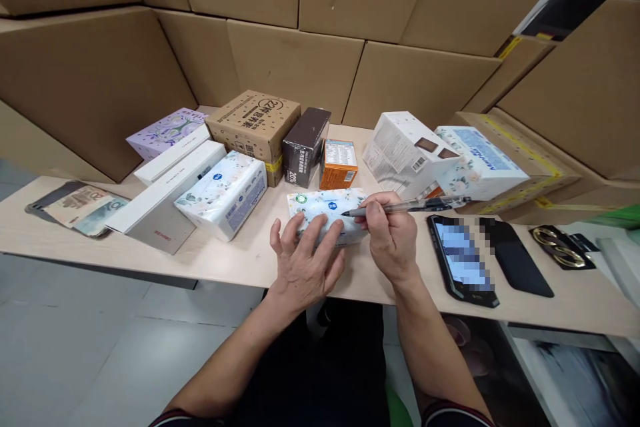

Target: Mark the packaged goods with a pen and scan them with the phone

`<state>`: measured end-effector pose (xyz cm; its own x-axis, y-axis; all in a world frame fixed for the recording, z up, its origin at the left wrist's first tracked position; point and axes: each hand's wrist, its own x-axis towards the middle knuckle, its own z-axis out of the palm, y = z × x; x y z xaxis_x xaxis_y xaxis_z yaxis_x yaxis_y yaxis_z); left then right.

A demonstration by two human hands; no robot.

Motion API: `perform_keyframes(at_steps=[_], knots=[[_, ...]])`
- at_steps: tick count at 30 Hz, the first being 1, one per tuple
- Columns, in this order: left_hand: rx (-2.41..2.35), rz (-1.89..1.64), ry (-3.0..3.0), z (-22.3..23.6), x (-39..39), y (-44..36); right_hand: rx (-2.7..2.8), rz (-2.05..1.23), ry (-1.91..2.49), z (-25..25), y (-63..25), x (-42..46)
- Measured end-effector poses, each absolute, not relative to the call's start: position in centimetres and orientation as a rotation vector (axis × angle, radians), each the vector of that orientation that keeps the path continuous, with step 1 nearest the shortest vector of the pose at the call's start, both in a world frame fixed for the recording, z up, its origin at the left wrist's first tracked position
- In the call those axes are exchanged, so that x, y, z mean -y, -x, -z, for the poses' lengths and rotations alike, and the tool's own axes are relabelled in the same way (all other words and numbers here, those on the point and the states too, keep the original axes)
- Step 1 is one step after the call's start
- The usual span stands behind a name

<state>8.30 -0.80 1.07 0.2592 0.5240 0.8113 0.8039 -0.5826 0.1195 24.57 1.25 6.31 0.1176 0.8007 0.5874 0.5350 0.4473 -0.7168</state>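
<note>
Brown cartons (235, 67) are stacked as a wall beyond the grip, their tops cut off by the frame. Below them, a pale table (255, 253) is spanned from side to side. Ahead and to the left of the grip, a printed brown box (250, 123) is seen beside a purple box (167, 133), which is partly hidden by two long white boxes (165, 200). To the right of the grip and beyond it, a white carton (395, 157) is set near a floral pack (483, 163); a second floral pack (223, 190) is placed well to the left. Straight ahead, a dark box (306, 147) and an orange box (339, 163) are lined up.

Beneath the hands, a small tissue pack (325, 199) is pressed by the spread fingers of the left hand (307, 267), its near side largely covered. A pen (420, 205) is held in a narrow pinch by the right hand (393, 233), its tip over the pack (whether contact is made cannot be told). Right of the grip, a lit phone (463, 260) is shown, its screen partly pixelated; banknotes (90, 207) are laid far left.
</note>
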Motion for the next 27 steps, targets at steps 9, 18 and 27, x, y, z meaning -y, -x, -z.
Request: perform_keyframes(at_steps=[9, 18, 27], knots=[[1.229, 1.239, 2.234, -1.03, 0.78, -8.30, 1.668, -0.119, 1.271, -6.45, -24.27, -1.36], [1.230, 1.241, 2.234, -1.13, 0.86, -8.26, 1.702, -0.065, 1.218, -6.36, -24.38, -1.52], [1.236, 1.230, 2.231, -1.12, 0.88, -8.28, 1.570, -0.228, 1.175, -6.01, -24.42, -1.34]])
